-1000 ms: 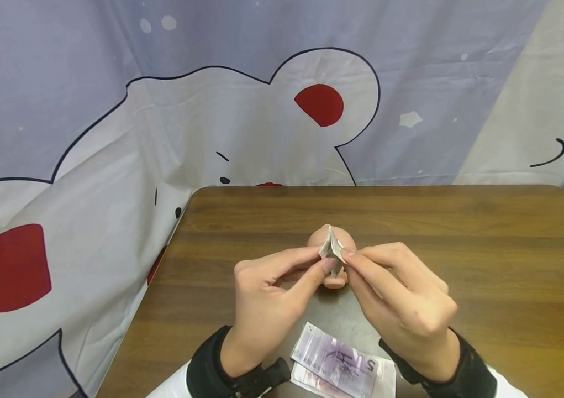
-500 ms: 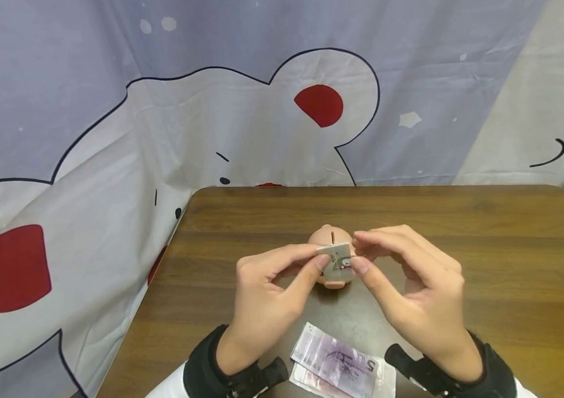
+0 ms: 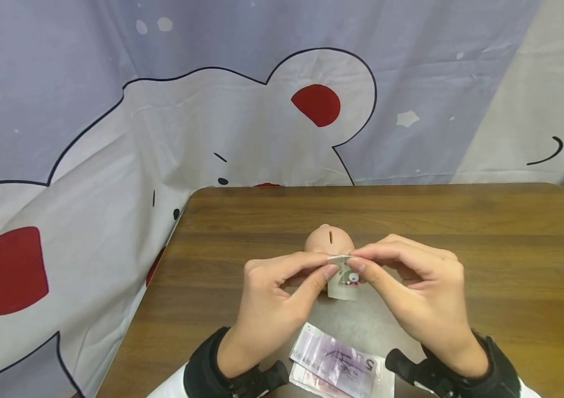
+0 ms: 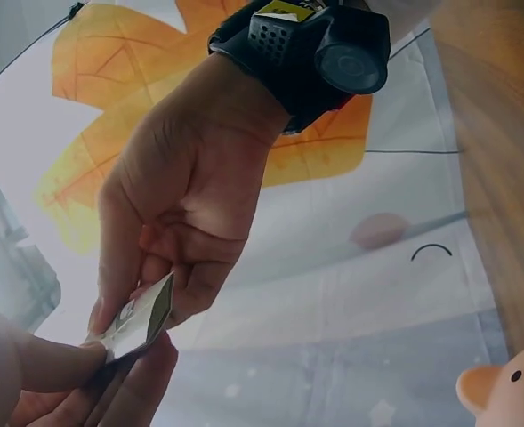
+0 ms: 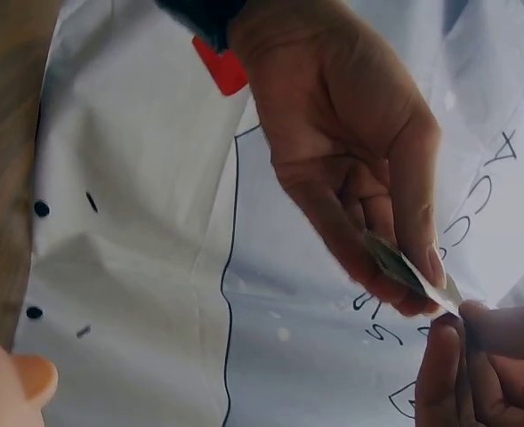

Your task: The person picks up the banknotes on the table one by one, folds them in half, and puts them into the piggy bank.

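Note:
Both hands pinch a small folded grey-green banknote (image 3: 342, 291) between them. My left hand (image 3: 272, 304) holds its upper left part between thumb and index finger. On the other side, my right hand (image 3: 423, 298) pinches the upper right with thumb and forefinger. The lower flap hangs toward me and bears a small coloured print; the left wrist view shows the note (image 4: 146, 316) creased into layers. Just behind the hands stands a peach-coloured piggy bank (image 3: 323, 239) with a narrow slot on top, its front partly hidden by the note and fingers.
A purple banknote (image 3: 333, 356) marked 5 lies over other notes on the brown wooden table (image 3: 520, 287), nearer me and below the hands. A printed cloth (image 3: 436, 72) hangs behind the table and along its left side.
The note's two raised flaps were turned to a flat folded face, and its lower flap now hangs down. My right hand shifted, spread its fingers, then pinched the note again. The piggy bank's slot is uncovered.

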A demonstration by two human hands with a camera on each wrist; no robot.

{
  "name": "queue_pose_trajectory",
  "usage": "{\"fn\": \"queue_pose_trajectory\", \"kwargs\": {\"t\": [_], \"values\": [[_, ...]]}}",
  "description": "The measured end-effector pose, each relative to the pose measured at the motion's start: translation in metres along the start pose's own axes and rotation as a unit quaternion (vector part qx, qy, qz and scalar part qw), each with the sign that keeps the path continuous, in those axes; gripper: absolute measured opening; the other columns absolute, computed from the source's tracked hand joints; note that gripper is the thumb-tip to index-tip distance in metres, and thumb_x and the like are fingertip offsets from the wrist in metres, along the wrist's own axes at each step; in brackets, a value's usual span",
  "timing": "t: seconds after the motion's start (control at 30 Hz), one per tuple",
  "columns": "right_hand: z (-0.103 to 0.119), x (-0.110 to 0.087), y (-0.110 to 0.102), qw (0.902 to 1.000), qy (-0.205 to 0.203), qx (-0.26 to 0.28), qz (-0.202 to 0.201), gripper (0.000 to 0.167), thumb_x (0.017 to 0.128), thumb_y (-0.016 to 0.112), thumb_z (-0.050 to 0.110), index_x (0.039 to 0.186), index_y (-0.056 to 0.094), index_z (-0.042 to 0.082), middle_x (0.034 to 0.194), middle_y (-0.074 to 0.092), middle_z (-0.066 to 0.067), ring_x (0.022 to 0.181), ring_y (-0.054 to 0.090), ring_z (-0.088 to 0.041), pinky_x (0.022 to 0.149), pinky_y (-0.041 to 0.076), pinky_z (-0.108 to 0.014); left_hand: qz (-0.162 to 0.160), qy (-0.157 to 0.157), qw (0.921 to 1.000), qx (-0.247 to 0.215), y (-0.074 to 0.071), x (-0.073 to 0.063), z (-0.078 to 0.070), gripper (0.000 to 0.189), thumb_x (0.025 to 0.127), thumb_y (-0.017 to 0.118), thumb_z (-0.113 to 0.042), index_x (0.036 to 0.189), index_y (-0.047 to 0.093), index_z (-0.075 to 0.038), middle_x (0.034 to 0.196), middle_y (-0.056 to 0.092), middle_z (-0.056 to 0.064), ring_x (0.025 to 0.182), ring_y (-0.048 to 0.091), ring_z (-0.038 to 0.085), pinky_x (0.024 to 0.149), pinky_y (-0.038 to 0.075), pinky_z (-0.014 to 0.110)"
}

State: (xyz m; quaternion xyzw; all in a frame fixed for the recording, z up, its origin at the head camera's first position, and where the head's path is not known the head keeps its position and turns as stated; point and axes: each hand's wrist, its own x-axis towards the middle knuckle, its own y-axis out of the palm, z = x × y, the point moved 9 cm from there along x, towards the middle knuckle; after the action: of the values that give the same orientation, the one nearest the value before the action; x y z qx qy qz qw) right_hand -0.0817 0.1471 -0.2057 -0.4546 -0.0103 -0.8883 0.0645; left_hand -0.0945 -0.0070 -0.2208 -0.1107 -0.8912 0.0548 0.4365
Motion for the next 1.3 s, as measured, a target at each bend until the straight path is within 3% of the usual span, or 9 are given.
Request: {"fn": "queue_pose_trajectory", "kwargs": {"t": [0.23,0.43,0.73,0.87,0.97,1.03,1.07,1.2,1.3], "values": [[-0.007,-0.003,0.002,0.9981,0.055,-0.007,0.029,0.024,0.074,0.070,-0.022,0.093,0.071,-0.008,0.086,0.071,-0.017,0.077,0.067,-0.019,0.071,0.057,-0.025,-0.015,-0.021,0.9992,-0.032,-0.006,0.000,0.004,0.008,0.087,0.069,0.003,0.095,0.073,0.004,0.086,0.074,0.013,0.068,0.070,0.014,0.060,0.059,0.026],[-0.009,-0.006,0.001,0.9962,0.044,-0.073,0.021,0.025,0.073,0.072,-0.021,0.089,0.073,-0.002,0.083,0.071,-0.011,0.072,0.067,-0.013,0.067,0.057,-0.021,-0.013,-0.027,0.9986,-0.042,-0.006,0.001,0.004,0.009,0.088,0.069,0.003,0.096,0.073,0.004,0.087,0.074,0.014,0.070,0.072,0.015,0.060,0.059,0.027],[-0.014,-0.007,0.007,0.9920,0.081,-0.075,0.061,0.026,0.073,0.076,-0.017,0.091,0.075,0.002,0.082,0.073,-0.007,0.072,0.068,-0.013,0.067,0.057,-0.023,-0.038,-0.044,0.9974,-0.044,-0.014,0.001,0.006,0.008,0.087,0.070,0.003,0.094,0.073,0.005,0.086,0.074,0.015,0.068,0.072,0.016,0.057,0.059,0.030],[-0.012,-0.006,0.010,0.9937,0.054,-0.082,0.056,0.023,0.073,0.077,-0.015,0.087,0.075,0.004,0.078,0.072,-0.007,0.068,0.066,-0.010,0.062,0.056,-0.020,-0.042,-0.049,0.9968,-0.048,-0.015,0.000,0.007,0.009,0.087,0.070,0.002,0.095,0.073,0.005,0.087,0.074,0.015,0.072,0.073,0.018,0.059,0.059,0.030],[-0.002,-0.004,0.010,0.9935,-0.011,-0.110,0.029,0.018,0.074,0.077,-0.011,0.088,0.075,0.000,0.073,0.071,-0.007,0.065,0.065,-0.008,0.058,0.052,-0.017,-0.046,-0.050,0.9965,-0.050,-0.015,0.000,0.008,0.009,0.087,0.070,0.002,0.095,0.073,0.006,0.087,0.074,0.015,0.072,0.073,0.018,0.060,0.059,0.031],[0.009,-0.004,0.011,0.9851,-0.078,-0.153,0.002,0.011,0.078,0.077,-0.004,0.088,0.075,-0.003,0.069,0.069,-0.006,0.061,0.064,-0.008,0.054,0.049,-0.016,-0.050,-0.047,0.9963,-0.052,-0.015,0.000,0.007,0.009,0.087,0.070,0.003,0.095,0.073,0.007,0.085,0.074,0.016,0.070,0.073,0.018,0.059,0.059,0.030],[0.015,-0.005,0.013,0.9757,-0.120,-0.183,-0.015,0.009,0.080,0.077,0.000,0.088,0.075,-0.003,0.067,0.068,-0.006,0.057,0.062,-0.008,0.051,0.047,-0.015,-0.053,-0.045,0.9962,-0.052,-0.015,0.000,0.007,0.009,0.087,0.070,0.003,0.095,0.073,0.007,0.083,0.074,0.016,0.069,0.073,0.018,0.059,0.059,0.030],[0.032,-0.013,0.024,0.9213,-0.262,-0.276,-0.082,0.011,0.085,0.073,0.007,0.082,0.076,-0.004,0.058,0.061,-0.004,0.045,0.049,-0.008,0.042,0.036,-0.014,-0.064,-0.028,0.9967,-0.042,-0.016,-0.002,0.005,0.009,0.086,0.071,0.005,0.094,0.073,0.008,0.080,0.073,0.016,0.066,0.072,0.019,0.057,0.059,0.029],[0.039,-0.018,0.033,0.8900,-0.324,-0.302,-0.110,0.011,0.086,0.072,0.003,0.078,0.076,-0.004,0.055,0.056,-0.005,0.042,0.043,-0.010,0.038,0.032,-0.015,-0.064,-0.015,0.9970,-0.039,-0.015,-0.002,0.003,0.010,0.085,0.071,0.007,0.094,0.073,0.010,0.082,0.073,0.017,0.069,0.073,0.021,0.058,0.059,0.029]]}}
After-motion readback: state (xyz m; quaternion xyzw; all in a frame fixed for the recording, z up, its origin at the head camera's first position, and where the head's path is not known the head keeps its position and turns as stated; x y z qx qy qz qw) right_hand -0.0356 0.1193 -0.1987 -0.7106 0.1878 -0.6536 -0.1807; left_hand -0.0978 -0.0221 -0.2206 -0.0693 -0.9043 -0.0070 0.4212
